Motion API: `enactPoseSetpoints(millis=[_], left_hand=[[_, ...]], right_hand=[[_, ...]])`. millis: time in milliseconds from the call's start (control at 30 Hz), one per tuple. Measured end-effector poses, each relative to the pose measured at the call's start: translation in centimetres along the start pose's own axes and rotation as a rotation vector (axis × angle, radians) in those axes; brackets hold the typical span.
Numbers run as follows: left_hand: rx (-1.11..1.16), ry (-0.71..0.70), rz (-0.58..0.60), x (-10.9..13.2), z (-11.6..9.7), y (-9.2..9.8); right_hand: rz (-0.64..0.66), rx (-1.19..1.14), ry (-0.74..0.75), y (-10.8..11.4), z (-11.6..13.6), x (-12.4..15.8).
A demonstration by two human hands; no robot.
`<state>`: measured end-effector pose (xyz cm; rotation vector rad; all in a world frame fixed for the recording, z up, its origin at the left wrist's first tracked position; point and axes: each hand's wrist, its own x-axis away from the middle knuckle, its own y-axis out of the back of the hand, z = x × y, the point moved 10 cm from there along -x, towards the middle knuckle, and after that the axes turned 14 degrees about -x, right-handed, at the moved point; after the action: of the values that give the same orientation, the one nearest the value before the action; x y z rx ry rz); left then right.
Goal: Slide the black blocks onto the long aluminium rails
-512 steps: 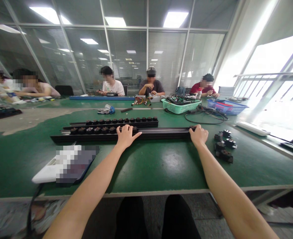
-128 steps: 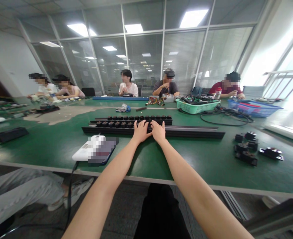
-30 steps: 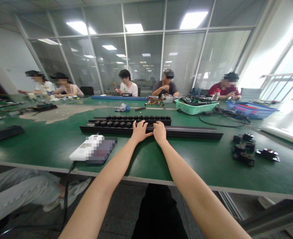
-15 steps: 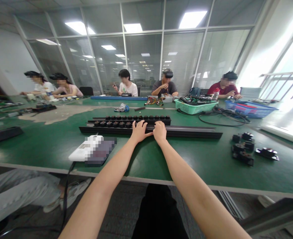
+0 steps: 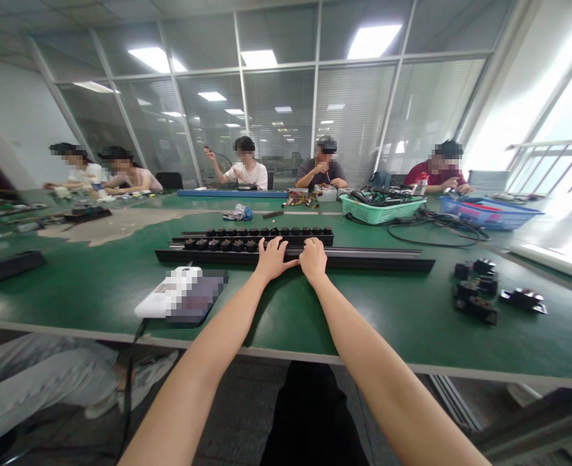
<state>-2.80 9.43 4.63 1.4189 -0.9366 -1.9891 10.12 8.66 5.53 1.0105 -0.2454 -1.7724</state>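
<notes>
A long black rail (image 5: pixel 378 262) lies crosswise in front of me on the green table. Several round black socket-like modules (image 5: pixel 225 245) sit in a row along its left part, and a bare channel runs on to the right. Curled over the rail near its middle is my left hand (image 5: pixel 270 260), closed on it with the thumb stretched right. Just beside it, my right hand (image 5: pixel 312 260) is bent with its fingertips pressed onto the rail; the fingertips are partly hidden. Behind lies a second, shorter black rail (image 5: pixel 325 238) carrying more such modules.
Loose black modules (image 5: pixel 475 288) lie at the right. A white device with a cable (image 5: pixel 157 301) and a dark flat phone-like object (image 5: pixel 208 294) rest left of my arms. Farther back are a green basket (image 5: pixel 383 210) and a blue basket (image 5: pixel 504 219). Several people sit opposite.
My hands stay at the same place on the rail, with hardly any visible movement. Across the table, a person in white has raised one hand, which holds a dark cable-like thing.
</notes>
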Motion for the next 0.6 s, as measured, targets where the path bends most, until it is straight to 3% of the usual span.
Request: enactPoseSetpoints(millis=[600], left_hand=[[0.015, 0.002, 0.009, -0.03, -0.1, 0.3]], right_hand=[[0.001, 0.007, -0.029, 0.7, 0.16, -0.07]])
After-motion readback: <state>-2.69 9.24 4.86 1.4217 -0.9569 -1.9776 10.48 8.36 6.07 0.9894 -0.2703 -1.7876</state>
